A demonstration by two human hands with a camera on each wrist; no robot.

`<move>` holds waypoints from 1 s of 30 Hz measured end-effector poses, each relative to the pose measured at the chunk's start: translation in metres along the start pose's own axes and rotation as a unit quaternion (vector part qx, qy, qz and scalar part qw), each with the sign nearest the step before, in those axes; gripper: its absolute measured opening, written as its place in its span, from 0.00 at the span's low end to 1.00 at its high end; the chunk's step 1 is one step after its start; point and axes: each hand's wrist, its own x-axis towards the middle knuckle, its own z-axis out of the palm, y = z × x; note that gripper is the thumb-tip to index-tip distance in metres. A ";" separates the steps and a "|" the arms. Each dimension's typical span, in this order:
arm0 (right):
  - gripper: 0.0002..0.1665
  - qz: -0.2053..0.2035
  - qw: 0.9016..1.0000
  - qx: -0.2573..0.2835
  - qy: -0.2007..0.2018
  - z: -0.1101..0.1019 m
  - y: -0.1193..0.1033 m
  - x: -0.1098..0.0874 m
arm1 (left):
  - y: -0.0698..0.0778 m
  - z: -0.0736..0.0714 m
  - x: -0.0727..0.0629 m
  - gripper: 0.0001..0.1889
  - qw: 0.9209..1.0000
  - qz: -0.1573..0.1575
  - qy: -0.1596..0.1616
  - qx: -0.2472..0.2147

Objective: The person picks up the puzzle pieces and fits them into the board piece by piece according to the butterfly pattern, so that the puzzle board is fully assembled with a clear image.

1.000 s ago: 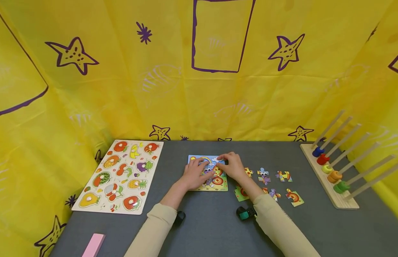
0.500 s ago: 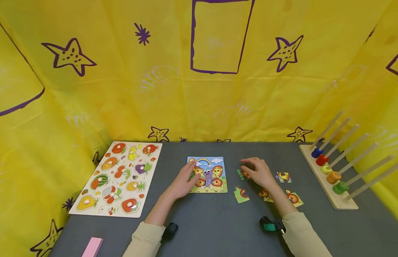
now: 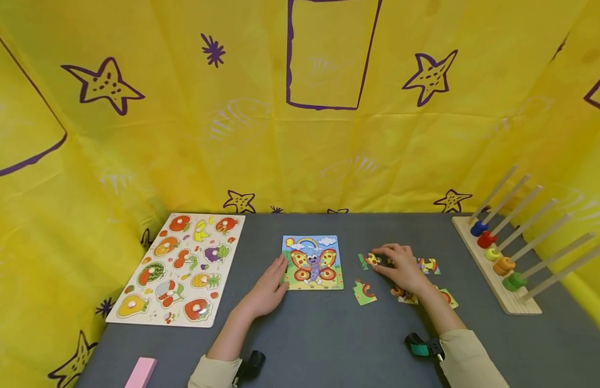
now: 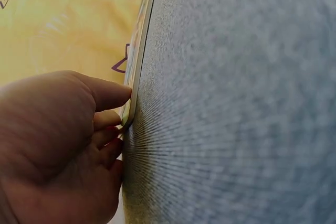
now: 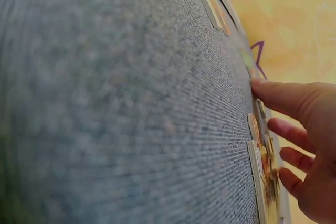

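A butterfly picture board (image 3: 312, 264) lies flat near the middle of the table. My left hand (image 3: 265, 288) rests at its left edge, fingers fairly straight; in the left wrist view the thumb (image 4: 113, 94) touches the board's rim. To the right, my right hand (image 3: 402, 269) has thumb and index finger on the edges of a green and yellow jigsaw piece (image 3: 369, 260), which lies on the table. A green and red jigsaw piece (image 3: 364, 292) lies just in front of it. Several other pieces lie under and beyond the right hand, partly hidden, including a rainbow-patterned one (image 3: 428, 265).
A wooden fruit peg puzzle (image 3: 217, 291) lies at the left. At the right stands a wooden peg rack (image 3: 525, 306) with coloured rings and tall rods. A pink block (image 3: 141, 372) is near the front left. A yellow curtain (image 3: 261, 151) hangs behind the table.
My right hand left the board and moved right to the loose jigsaw pieces, where it takes the green and yellow piece. My left hand slid left off the picture to the board's edge.
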 end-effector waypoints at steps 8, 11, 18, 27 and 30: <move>0.19 0.046 0.998 0.028 0.025 0.002 -0.008 0.001 | -0.004 0.004 0.001 0.29 1.000 0.009 0.010 -0.009; 0.15 0.052 0.996 0.059 0.041 0.006 -0.014 0.002 | -0.004 0.005 0.000 0.29 1.000 0.005 0.012 -0.010; 0.10 0.078 0.984 0.157 -0.014 0.026 -0.042 0.017 | -0.004 0.004 0.000 0.29 1.000 0.002 0.011 -0.008; 0.12 0.085 0.981 0.165 -0.049 0.056 -0.086 0.042 | -0.005 0.004 0.000 0.29 1.000 -0.001 0.007 -0.010; 0.12 0.087 0.980 0.174 -0.043 0.066 -0.097 0.050 | -0.005 0.004 0.000 0.29 1.000 0.001 0.007 -0.006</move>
